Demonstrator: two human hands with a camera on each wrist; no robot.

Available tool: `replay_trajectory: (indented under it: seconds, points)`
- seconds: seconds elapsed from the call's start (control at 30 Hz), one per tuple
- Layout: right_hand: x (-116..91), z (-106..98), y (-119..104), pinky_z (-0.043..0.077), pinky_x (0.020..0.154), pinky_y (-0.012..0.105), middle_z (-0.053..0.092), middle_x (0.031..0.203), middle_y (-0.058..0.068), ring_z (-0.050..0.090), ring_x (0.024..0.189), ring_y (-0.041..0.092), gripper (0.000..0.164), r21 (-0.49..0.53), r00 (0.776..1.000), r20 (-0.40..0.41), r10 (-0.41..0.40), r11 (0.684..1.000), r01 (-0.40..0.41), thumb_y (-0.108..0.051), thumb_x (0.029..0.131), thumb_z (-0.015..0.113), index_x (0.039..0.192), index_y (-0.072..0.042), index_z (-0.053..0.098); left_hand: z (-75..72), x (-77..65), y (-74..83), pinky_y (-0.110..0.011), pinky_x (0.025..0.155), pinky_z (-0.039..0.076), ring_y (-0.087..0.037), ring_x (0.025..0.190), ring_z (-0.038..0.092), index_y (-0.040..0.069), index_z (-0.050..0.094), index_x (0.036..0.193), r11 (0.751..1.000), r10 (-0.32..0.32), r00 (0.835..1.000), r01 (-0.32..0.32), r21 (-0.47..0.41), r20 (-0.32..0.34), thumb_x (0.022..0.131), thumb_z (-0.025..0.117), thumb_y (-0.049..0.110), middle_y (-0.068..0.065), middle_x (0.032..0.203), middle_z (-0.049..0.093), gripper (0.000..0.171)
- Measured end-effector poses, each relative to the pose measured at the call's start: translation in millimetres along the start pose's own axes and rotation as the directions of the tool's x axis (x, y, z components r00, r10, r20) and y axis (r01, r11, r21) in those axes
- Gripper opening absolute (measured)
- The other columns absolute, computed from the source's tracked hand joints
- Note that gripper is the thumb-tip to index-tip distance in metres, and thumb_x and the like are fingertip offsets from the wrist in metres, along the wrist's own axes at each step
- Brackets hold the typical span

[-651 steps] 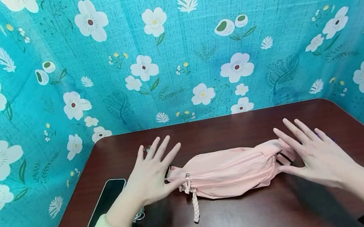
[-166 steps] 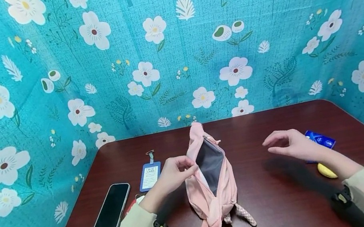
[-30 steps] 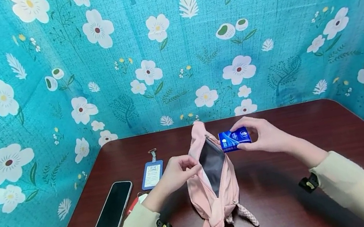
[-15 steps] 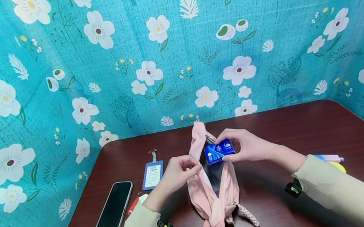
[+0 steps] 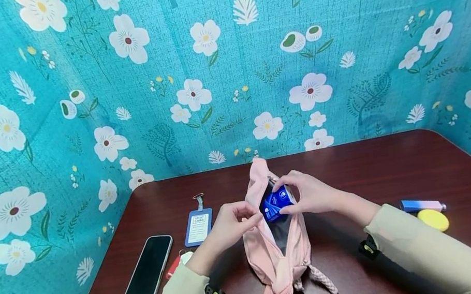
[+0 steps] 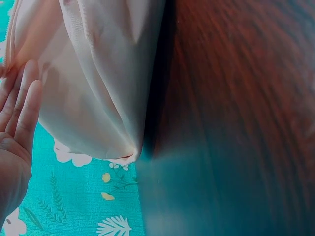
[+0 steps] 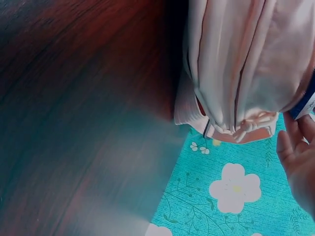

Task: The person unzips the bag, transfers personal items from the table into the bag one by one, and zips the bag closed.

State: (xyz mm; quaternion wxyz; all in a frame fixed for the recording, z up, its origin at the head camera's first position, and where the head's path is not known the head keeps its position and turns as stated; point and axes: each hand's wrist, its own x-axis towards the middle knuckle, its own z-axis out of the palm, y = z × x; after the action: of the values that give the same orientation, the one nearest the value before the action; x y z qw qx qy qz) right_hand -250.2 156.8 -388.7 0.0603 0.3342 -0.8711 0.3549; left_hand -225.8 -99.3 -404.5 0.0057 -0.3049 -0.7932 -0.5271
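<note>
A pink waist bag (image 5: 261, 255) lies lengthwise on the table, its zip undone and its grey lining showing. My left hand (image 5: 230, 224) pinches the left edge of the opening between thumb and fingers. In the left wrist view that hand (image 6: 17, 132) is at the bag's side (image 6: 98, 98). Between the thumb and fingers of my right hand (image 5: 312, 194) is a small blue tissue pack (image 5: 276, 204), tilted down into the mouth of the bag. The right wrist view shows only a corner of the pack (image 7: 306, 101) at the fingertips, beside the bag (image 7: 275, 59).
Left of the bag lie a phone (image 5: 149, 268), a blue-framed ID card (image 5: 198, 226) and a red-and-white item (image 5: 174, 267) partly behind the left sleeve. At right are a blue-and-pink tube (image 5: 423, 205) and a yellow rounded object (image 5: 433, 220). A braided pull (image 5: 322, 279) hangs off the bag.
My right hand has carried the tissue pack leftward and down, from beside the bag into its opening. The left hand keeps its place on the edge. The tube and yellow object have come into view.
</note>
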Motion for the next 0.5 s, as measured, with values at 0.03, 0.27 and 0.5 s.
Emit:
replay_trajectory:
  seconds: [0.03, 0.27, 0.5]
  points:
    - [1.0, 1.5, -0.2, 0.049, 0.066, 0.036, 0.054, 0.097, 0.001, 0.050, 0.087, 0.024, 0.045, -0.005, 1.000, -0.002, 0.006, 1.000, -0.006, -0.032, 0.072, 0.085, 0.111, -0.018, 0.066, 0.0, 0.1, 0.2, -0.023, 0.053, 0.047, -0.012, 0.064, 0.056, 0.006, 0.072, 0.086, 1.000, 0.007, 1.000, -0.007, 0.000, 0.001, 0.088, 0.072, 0.011, 0.002, 0.075, 0.067, 0.006]
    - [6.7, 10.7, 0.3, 0.045, 0.066, 0.030, 0.052, 0.090, -0.003, 0.046, 0.083, 0.015, 0.050, -0.105, 1.000, -0.018, 0.023, 0.994, -0.024, -0.036, 0.069, 0.087, 0.110, -0.017, 0.068, 0.4, 0.5, 0.1, -0.023, 0.054, 0.047, -0.012, 0.065, 0.056, 0.006, 0.073, 0.087, 1.000, 0.003, 1.000, -0.003, -0.007, 0.005, 0.089, 0.072, 0.012, 0.001, 0.075, 0.067, 0.007]
    - [7.4, 11.6, -0.3, 0.043, 0.073, 0.034, 0.065, 0.108, -0.001, 0.048, 0.091, 0.019, 0.050, -0.137, 0.999, -0.003, -0.051, 0.989, 0.050, -0.032, 0.070, 0.087, 0.113, -0.013, 0.069, -5.0, -6.1, 35.4, -0.020, 0.055, 0.042, -0.008, 0.065, 0.053, -0.002, 0.071, 0.087, 1.000, -0.025, 1.000, 0.025, 0.007, 0.017, 0.089, 0.068, 0.002, -0.007, 0.075, 0.067, 0.006]
